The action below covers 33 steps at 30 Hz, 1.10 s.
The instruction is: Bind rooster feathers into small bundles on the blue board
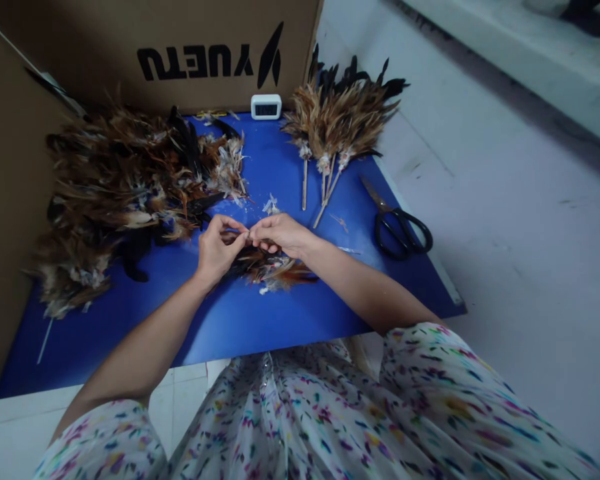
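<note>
Feathers [120,170] lie heaped across the left of the blue worktop [220,333], with feathered sticks [341,127] at its far right, a smaller feather bunch [280,272] partly under the hands, and scissors [403,230] at the right edge. The left hand [219,245] and right hand [283,233] meet, fingertips nearly together; I cannot tell what they pinch.

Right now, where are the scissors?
In the head view, the scissors lie on the right side of the blue table, near its edge, right of the feather bundles and your right hand.
</note>
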Available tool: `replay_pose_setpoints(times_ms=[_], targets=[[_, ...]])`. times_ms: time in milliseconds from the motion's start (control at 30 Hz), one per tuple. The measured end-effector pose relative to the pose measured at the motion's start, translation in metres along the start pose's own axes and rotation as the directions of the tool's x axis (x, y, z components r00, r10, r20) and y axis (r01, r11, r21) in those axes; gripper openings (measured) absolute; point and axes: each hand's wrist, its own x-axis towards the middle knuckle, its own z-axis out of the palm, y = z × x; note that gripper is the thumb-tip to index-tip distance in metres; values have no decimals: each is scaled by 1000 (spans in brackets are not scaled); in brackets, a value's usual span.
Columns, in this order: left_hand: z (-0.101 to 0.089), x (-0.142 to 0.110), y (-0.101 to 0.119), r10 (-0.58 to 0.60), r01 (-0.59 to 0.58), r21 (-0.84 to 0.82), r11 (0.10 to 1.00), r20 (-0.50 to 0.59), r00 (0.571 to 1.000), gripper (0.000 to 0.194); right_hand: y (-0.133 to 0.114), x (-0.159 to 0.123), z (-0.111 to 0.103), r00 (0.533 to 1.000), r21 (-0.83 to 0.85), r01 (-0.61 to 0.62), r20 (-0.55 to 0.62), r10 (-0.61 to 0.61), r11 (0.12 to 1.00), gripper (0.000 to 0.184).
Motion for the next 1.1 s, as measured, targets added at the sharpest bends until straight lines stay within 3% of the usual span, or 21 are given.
replay_pose_setpoints(times_ms=[400,1100], targets=[[2,1,3,-16,16,-128,992,-4,1000,36,5,3,-2,993,-39,96,69,-93,995,25],[3,2,7,-144,139,-244,960,-2,990,46,6,0,4,994,11,113,-9,-113,994,25]])
